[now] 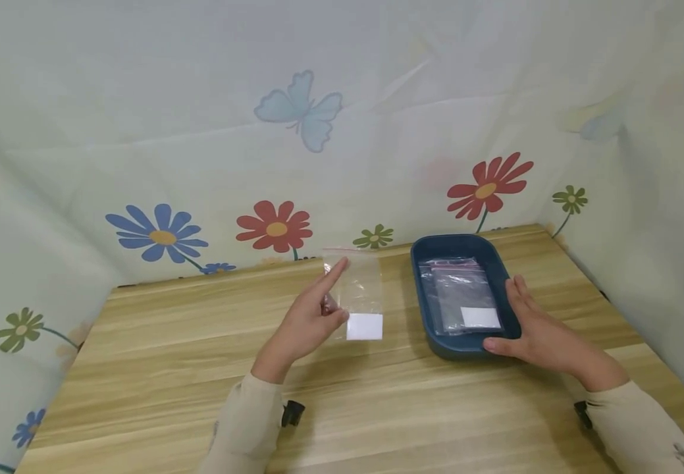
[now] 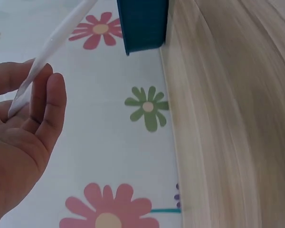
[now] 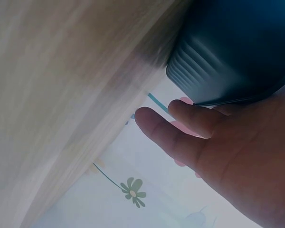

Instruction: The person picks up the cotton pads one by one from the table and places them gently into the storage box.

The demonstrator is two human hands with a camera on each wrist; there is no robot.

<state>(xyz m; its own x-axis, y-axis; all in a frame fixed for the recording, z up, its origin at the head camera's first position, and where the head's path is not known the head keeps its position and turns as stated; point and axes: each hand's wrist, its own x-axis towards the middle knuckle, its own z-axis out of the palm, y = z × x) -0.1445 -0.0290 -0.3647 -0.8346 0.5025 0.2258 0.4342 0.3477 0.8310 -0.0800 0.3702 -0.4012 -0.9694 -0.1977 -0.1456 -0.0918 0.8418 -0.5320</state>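
Note:
My left hand (image 1: 309, 322) pinches a clear zip bag (image 1: 362, 283) by its left side, with the thumb and index finger lying over the front. A white patch (image 1: 365, 326) shows at the bag's lower end. Edge-on in the left wrist view, the bag (image 2: 57, 40) runs up from between the fingers. My right hand (image 1: 546, 339) is at the right side of a dark blue bin (image 1: 457, 349), its thumb at the near rim. Its fingers (image 3: 168, 140) are fairly straight beside the bin wall in the right wrist view. Inside the bin lie stacked zip bags (image 1: 460, 289), the top one with a white patch.
Both the bin and the hands are over a wood-grain table (image 1: 170, 355). Behind its far edge hangs a pale cloth (image 1: 199, 164) printed with flowers and a butterfly. More of this cloth hangs at both sides.

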